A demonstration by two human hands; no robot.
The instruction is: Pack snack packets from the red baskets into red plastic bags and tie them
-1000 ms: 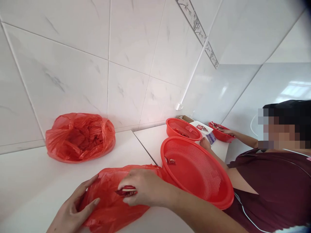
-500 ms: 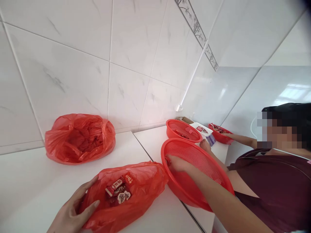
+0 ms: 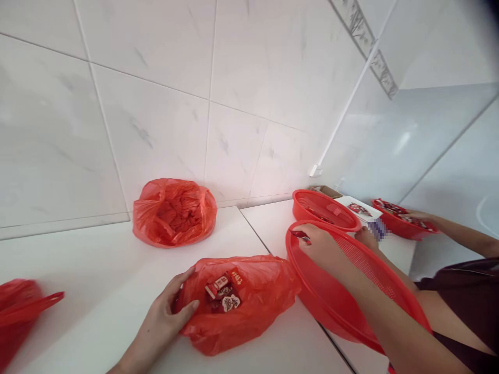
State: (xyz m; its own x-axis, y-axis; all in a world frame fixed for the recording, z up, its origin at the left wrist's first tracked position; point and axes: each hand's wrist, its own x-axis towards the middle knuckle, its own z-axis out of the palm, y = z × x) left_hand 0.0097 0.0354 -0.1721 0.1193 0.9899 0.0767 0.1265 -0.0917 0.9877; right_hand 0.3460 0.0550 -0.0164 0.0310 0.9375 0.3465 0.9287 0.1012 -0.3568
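Note:
My left hand (image 3: 169,309) grips the near-left side of a red plastic bag (image 3: 265,296), thumb over its edge. Several small red wrapped packets (image 3: 224,291) with printed labels lie inside the open bag. To the right, my right hand (image 3: 317,244) is above the far-left rim of a big red mesh basket (image 3: 362,306), its fingers closed on a small red wrapped packet (image 3: 301,237). That basket is tilted and touches or nearly touches the bag; my forearm hides part of its inside.
Another open red bag (image 3: 175,213) stands by the tiled wall, and a red bag (image 3: 23,311) shows at the left edge. Behind my basket are a smaller red basket (image 3: 325,210), a white tray (image 3: 356,206) and a cardboard box (image 3: 326,191). A co-worker's hand (image 3: 417,215) reaches into a far basket (image 3: 405,221).
My right hand has risen from inside the large basket to its rim with a packet in its fingers. The view has turned left, bringing another red bag into sight. My left hand stays on its bag.

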